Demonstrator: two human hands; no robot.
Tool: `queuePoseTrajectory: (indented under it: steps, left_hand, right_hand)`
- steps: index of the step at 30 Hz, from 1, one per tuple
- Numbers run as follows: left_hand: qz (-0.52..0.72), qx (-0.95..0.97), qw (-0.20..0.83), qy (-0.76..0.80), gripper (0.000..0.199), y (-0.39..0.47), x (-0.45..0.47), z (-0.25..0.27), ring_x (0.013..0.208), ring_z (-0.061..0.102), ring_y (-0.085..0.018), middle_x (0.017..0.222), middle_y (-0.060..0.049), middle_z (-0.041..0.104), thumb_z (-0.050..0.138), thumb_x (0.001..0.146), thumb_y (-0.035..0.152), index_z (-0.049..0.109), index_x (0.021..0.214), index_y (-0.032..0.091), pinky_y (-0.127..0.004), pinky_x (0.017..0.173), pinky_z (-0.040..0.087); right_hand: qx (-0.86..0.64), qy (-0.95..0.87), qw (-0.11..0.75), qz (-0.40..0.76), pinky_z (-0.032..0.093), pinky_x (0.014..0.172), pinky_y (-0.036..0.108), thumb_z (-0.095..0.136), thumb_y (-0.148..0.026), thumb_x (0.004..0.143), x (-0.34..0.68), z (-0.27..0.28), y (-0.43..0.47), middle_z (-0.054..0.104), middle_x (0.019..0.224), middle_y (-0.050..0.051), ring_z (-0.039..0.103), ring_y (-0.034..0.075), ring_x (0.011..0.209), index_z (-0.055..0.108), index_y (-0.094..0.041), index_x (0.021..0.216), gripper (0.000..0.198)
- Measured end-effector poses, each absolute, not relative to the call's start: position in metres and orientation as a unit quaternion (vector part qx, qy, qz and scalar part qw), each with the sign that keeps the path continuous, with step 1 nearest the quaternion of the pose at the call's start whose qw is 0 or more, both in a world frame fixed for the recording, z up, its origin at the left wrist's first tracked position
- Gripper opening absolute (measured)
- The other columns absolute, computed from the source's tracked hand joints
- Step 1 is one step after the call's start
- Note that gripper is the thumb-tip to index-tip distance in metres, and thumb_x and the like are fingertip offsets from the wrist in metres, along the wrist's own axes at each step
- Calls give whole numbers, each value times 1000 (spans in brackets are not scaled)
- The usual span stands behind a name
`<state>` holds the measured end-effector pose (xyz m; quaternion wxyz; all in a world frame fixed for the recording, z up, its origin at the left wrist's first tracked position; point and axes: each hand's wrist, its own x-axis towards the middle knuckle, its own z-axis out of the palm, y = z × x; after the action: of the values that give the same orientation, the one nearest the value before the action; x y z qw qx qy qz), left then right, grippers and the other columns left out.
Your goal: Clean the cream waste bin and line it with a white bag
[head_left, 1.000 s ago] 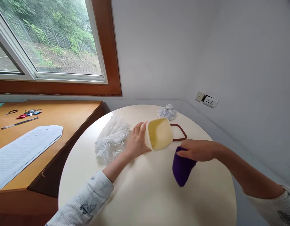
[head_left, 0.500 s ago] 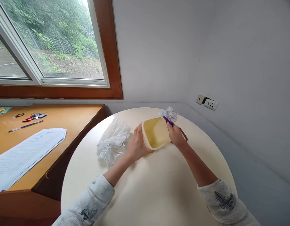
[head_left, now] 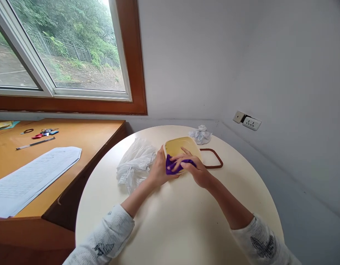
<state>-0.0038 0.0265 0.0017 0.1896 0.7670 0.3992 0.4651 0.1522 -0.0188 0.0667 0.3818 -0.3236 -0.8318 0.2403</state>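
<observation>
We are wiping the yellow tub (head_left: 178, 145) on the round worktop (head_left: 181, 217). Our left hand (head_left: 159, 171) grips its near side. Our right hand (head_left: 192, 168) fingers press the purple cloth (head_left: 173, 166) on its rim. Next, we think, rub all around gently.

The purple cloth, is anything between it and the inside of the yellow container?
Nothing visible. The right hand already presses the purple cloth against the near rim of the yellow container, which the left hand holds on its left side. The brown ring and crumpled paper lie apart, behind it.
</observation>
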Motion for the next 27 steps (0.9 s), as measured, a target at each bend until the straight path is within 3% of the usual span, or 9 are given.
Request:
queuePoseTrajectory:
  steps: [4,7,9,11,14,20,23,27]
  left_hand:
    - [468,778,168,385,106,23,-2,5,118,40,-32,128,-13,39,77,48,29,17,135,23,-48,94,39]
    - [472,778,169,380,107,22,0,8,118,40,-33,127,-12,40,77,46,27,17,134,24,-48,92,40]
    - [473,778,175,376,107,21,1,8,116,41,-33,126,-11,40,77,46,27,17,134,25,-48,91,41]
    - [475,778,182,369,106,19,2,9,116,42,-33,127,-11,40,78,46,26,18,134,26,-48,91,42]
    - [480,776,189,363,105,17,3,10,117,41,-33,127,-12,40,78,46,27,20,134,25,-49,92,40]
    - [482,758,203,391,100,17,1,9,113,45,-30,121,-9,45,78,49,30,22,133,24,-47,92,41]
    - [483,744,213,411,99,21,2,7,112,46,-29,120,-8,45,77,51,31,22,133,26,-46,92,40]
    - [487,725,223,433,100,25,8,6,114,44,-30,121,-8,44,78,50,31,23,133,25,-46,93,38]
  right_hand:
    - [-374,-839,370,137,41,87,37,32,-18,81,175,58,-20,50,57,-1,48,13,62,41,-21,51,31]
    - [-446,-834,324,-11,39,82,40,41,-22,76,206,61,-9,46,53,0,43,14,58,41,-21,52,24]
    - [-530,-750,390,-62,38,82,42,42,-26,76,225,67,3,49,55,1,47,16,60,42,-21,52,24]
    - [-581,-622,525,-17,42,78,39,38,-31,79,235,75,17,53,58,3,53,18,65,45,-20,54,28]
    - [-521,-502,673,151,46,77,33,34,-36,81,226,80,36,64,72,6,60,18,76,57,-18,66,32]
    - [-405,-541,602,425,48,84,34,39,-39,79,199,53,44,69,91,8,61,21,95,65,-17,80,34]
    - [-409,-515,631,412,48,86,37,39,-40,80,205,32,29,68,97,11,60,24,99,65,-15,86,36]
    - [-491,-543,632,255,39,97,44,35,-43,86,204,9,-2,64,110,9,53,25,112,64,-19,101,41]
